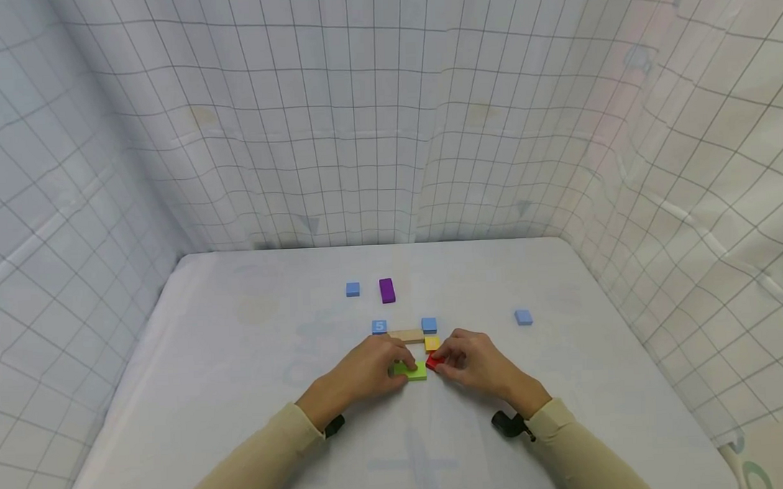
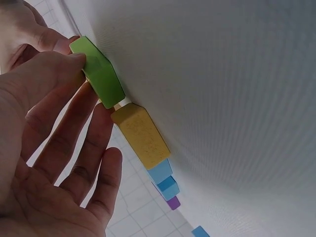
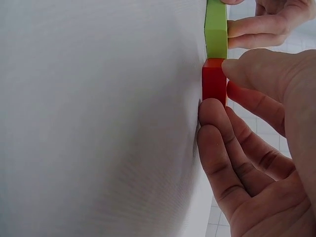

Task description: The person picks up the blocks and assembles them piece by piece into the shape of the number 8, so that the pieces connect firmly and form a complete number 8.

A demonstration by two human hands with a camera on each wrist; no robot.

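A light-green rectangular block [image 1: 417, 374] lies flat on the white table. My left hand [image 1: 370, 369] pinches it, a fingertip on its top and the thumb at its side. Just right of it, my right hand [image 1: 483, 363] pinches a red block [image 1: 432, 362] between thumb and fingers; in the right wrist view the red and green blocks [image 3: 216, 37] stand end to end. A small yellow square [image 1: 432, 343] lies behind the red block, and behind that a blue square [image 1: 429, 325]. A plain wooden strip [image 1: 406, 337] runs leftward toward a blue square marked 5 [image 1: 379, 326].
A yellow block [image 2: 142, 137] shows past my left fingers in the left wrist view. Farther back lie a purple block [image 1: 387, 291] and a blue square [image 1: 353, 290]. Another blue square [image 1: 523, 317] is at the right. Grid-patterned curtains [image 1: 387, 129] surround the table.
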